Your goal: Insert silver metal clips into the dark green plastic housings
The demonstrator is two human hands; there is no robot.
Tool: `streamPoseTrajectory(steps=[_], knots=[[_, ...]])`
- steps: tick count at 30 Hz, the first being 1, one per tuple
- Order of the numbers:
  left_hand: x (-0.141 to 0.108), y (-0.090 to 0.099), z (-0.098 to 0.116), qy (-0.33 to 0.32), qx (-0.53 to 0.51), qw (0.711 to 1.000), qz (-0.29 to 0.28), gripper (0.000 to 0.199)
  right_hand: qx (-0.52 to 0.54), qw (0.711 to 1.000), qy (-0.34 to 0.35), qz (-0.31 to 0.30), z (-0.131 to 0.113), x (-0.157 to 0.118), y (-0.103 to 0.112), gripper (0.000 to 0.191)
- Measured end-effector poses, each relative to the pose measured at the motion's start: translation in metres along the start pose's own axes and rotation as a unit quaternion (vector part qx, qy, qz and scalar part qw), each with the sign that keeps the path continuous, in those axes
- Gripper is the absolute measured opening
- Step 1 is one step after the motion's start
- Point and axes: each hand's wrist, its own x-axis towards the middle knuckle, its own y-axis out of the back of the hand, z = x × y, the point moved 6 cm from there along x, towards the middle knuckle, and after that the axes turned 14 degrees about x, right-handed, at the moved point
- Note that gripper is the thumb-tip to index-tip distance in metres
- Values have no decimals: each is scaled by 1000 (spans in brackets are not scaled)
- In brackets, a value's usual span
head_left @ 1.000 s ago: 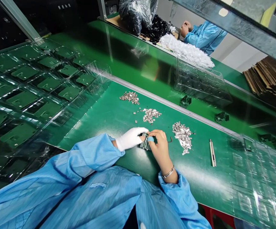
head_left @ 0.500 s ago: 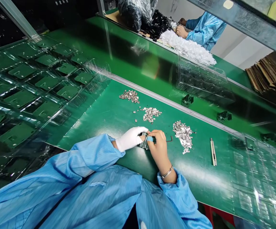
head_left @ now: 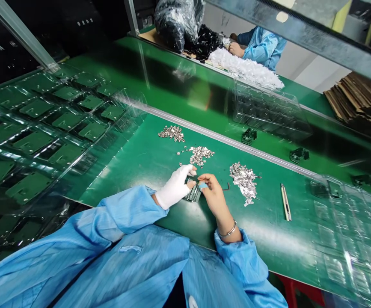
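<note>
A small slotted dark metal-looking part [head_left: 192, 193] lies low over the green mat in front of me. My left hand [head_left: 174, 187], in a white glove with bare fingertips, is at its left side. The thumb rests on the part's upper edge, the index finger stands apart from the thumb, and the lower fingers are hidden. My right hand [head_left: 213, 194], with blue wrap on a fingertip, is at the part's upper right corner. Its thumb and index finger are drawn together; anything between them is too small to make out. A hex key [head_left: 226, 187] lies just right of that hand.
Small metal pieces form three piles, at the back [head_left: 171, 133], the middle [head_left: 201, 155] and the right [head_left: 243, 182]. A utility knife [head_left: 286, 202] lies farther right. Clear plastic trays flank me, left [head_left: 60, 164] and right [head_left: 336, 239]. Across the bench, another person's hand [head_left: 236, 49] works beside white pieces.
My left index finger has lifted away from the part and spread from the thumb. My right fingers have drawn slightly back, uncovering more of the part. The whole view has shifted a little.
</note>
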Motion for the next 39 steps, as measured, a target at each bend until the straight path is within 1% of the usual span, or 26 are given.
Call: streamPoseTrajectory(steps=[2,3,4,6,7,8,9,10,11,12,14,16,17,19,20,21,23,25,26,28,30,32,34,36,37,39], knots=[[1,16,-3,-12,-7,999,44,32,11,1000,19,7,-4,-4,10,29],[2,24,-7,-9,-10,998,63,31,-12,999,38,-7,-8,-7,12,32],[2,31,-10,-3,-5,997,75,29,-55,996,59,-37,-13,-10,10,38],[1,39,-12,2,22,998,66,25,-165,975,92,-113,-20,-19,-2,56],[-1,39,-11,-5,43,998,49,25,-208,965,97,-128,-21,-23,-7,62],[-5,37,-7,-22,67,997,29,27,-226,964,90,-109,-20,-24,-8,62],[-11,33,-2,-52,94,994,9,31,-217,971,76,-70,-18,-24,-8,60],[-17,27,4,-87,124,988,-10,41,-185,981,58,-19,-14,-23,-5,57],[-23,21,11,-129,157,979,-24,57,-140,989,40,14,-7,-22,-3,51],[-26,16,15,-156,186,969,-32,69,-93,995,27,28,-1,-20,-3,45],[-22,11,19,-168,218,961,-35,70,-22,999,36,22,6,-16,-4,44],[3,17,19,-132,214,968,-28,57,-6,998,58,31,7,-16,0,51],[23,25,19,-105,206,973,-19,52,-16,997,64,45,6,-17,4,54],[74,47,14,-51,205,977,16,46,-50,995,58,65,4,-20,12,56],[103,59,10,-21,226,973,40,46,-68,994,52,65,3,-22,14,55],[131,70,4,8,265,963,51,48,-85,993,50,58,3,-23,14,53],[183,89,-10,53,302,949,77,51,-119,990,59,42,4,-25,13,51],[222,100,-27,96,329,936,84,52,-153,984,82,35,6,-25,12,51],[235,103,-35,118,338,930,83,52,-166,981,94,33,7,-24,11,51],[252,103,-49,156,353,920,73,52,-185,976,111,30,10,-22,10,52],[259,100,-59,184,361,912,59,56,-202,972,114,28,12,-21,10,52],[262,97,-65,196,365,909,48,64,-222,969,107,25,11,-20,11,50],[266,101,-65,194,372,907,47,75,-238,966,97,20,9,-21,11,47],[273,113,-60,184,379,905,53,79,-243,965,93,10,6,-22,10,44],[278,124,-58,175,383,905,57,77,-244,965,94,2,6,-23,9,43],[284,155,-55,146,388,908,61,64,-247,963,105,-22,6,-25,8,41]])
